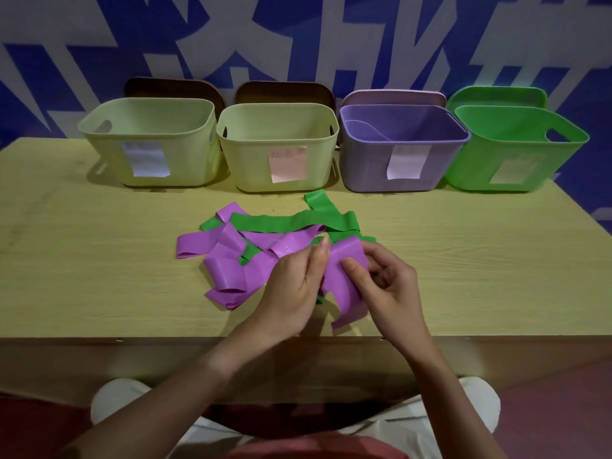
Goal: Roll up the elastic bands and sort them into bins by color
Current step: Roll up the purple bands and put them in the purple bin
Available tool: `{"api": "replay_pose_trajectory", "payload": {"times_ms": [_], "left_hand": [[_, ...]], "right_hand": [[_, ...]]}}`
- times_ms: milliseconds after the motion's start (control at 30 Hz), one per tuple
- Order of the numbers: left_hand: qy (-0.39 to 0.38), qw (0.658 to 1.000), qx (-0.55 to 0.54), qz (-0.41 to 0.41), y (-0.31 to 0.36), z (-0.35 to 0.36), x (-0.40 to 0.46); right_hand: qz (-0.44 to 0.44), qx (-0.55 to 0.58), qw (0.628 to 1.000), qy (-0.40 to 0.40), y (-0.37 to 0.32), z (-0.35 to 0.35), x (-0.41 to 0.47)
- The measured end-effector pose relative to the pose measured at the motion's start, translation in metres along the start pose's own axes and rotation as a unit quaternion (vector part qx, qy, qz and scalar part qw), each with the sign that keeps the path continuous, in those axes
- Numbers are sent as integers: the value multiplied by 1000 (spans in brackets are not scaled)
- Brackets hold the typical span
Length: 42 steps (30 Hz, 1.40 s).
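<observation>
The purple band point(344, 279) hangs between your hands, just above the table point(99, 260): thin, limp and stretchy, likely light and a little slick. Your left hand point(293, 289) pinches its top edge; your right hand point(387, 283) curls round its side, thumb on the face. Grip one end to start rolling. Beyond your left hand, smooth purple and green bands point(275, 221) tangle; further off stands the purple bin point(374, 173).
</observation>
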<state>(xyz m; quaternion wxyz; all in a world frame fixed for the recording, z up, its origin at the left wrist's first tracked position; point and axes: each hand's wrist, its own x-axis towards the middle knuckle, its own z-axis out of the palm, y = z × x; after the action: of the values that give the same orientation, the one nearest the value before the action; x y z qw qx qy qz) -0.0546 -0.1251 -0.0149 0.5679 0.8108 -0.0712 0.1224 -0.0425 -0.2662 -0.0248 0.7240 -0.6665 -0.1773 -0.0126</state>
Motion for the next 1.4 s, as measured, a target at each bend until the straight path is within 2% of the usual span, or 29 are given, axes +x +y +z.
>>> {"api": "replay_pose_trajectory", "payload": {"times_ms": [100,233,333,400,500,600,700,800,900,1000,1133,1200,1300,1400], "left_hand": [[-1,993,-87,-78,8,-1,3],[-77,960,-206,-176,16,-4,4],[-128,947,-216,-201,19,-11,6],[-142,951,-182,-205,20,-14,9],[-112,975,-77,-177,19,-12,11],[-58,994,52,-75,9,-10,4],[-45,991,124,13,-6,-8,1],[-26,988,143,41,-9,-5,4],[-14,996,83,32,-2,-5,5],[-26,999,-14,-33,8,-5,5],[-61,969,-179,-160,18,-7,5],[-76,953,-224,-191,20,-8,7],[-82,951,-217,-205,20,-8,9],[-72,973,-129,-177,21,-8,11]], "right_hand": [[-12,5,1000,-12,-2,-3,0],[-31,-11,999,-12,-4,-2,3],[-37,-29,999,-18,-4,-5,7],[-29,-29,999,-17,-3,-5,7],[-9,-13,1000,-2,2,-4,4],[-1,-4,1000,10,6,-1,3],[12,11,1000,15,7,0,5],[13,16,1000,10,5,2,5],[6,26,1000,5,1,2,3],[-6,20,1000,-3,-3,1,4],[-25,-12,1000,2,-5,2,7],[-31,-33,999,13,-5,2,10],[-34,-52,998,30,-3,2,12],[-30,-60,997,35,-2,3,9]]}}
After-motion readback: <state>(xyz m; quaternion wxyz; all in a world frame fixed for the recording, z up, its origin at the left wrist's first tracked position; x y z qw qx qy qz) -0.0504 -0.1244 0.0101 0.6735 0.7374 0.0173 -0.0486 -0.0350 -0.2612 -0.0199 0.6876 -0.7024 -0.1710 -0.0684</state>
